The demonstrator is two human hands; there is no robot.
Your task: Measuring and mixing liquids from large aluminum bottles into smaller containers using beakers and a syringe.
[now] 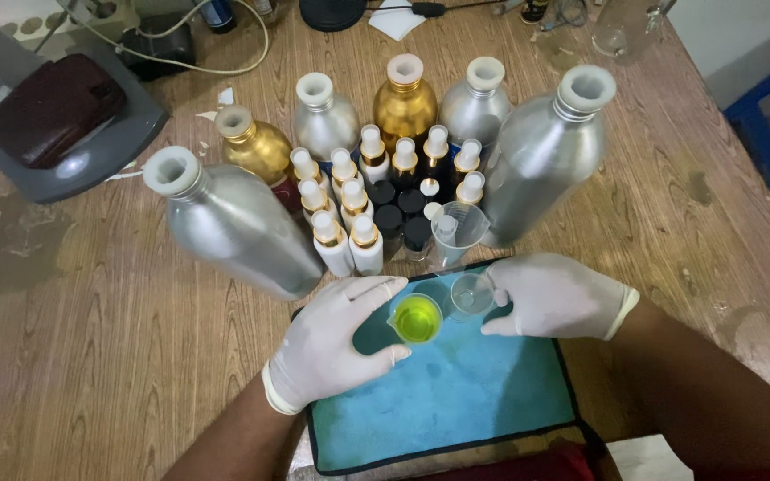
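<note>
Both my hands wear white gloves over a blue mat [456, 401]. My left hand [336, 343] curls around a small clear beaker of yellow-green liquid [417, 319] that stands on the mat, thumb and forefinger on either side of it. My right hand [556, 297] grips a small empty clear beaker [472, 294] standing just right of the yellow one. A taller clear measuring cup [458, 227] stands just behind them.
Large silver bottles [242, 223] [550, 160] flank a cluster of small white-capped spray bottles [349, 236] and black-capped vials [403, 223]. Gold [405, 102] and silver bottles stand behind. A grey tray with a dark red case [51, 107] lies far left. The wooden table [91, 356] surrounds it all.
</note>
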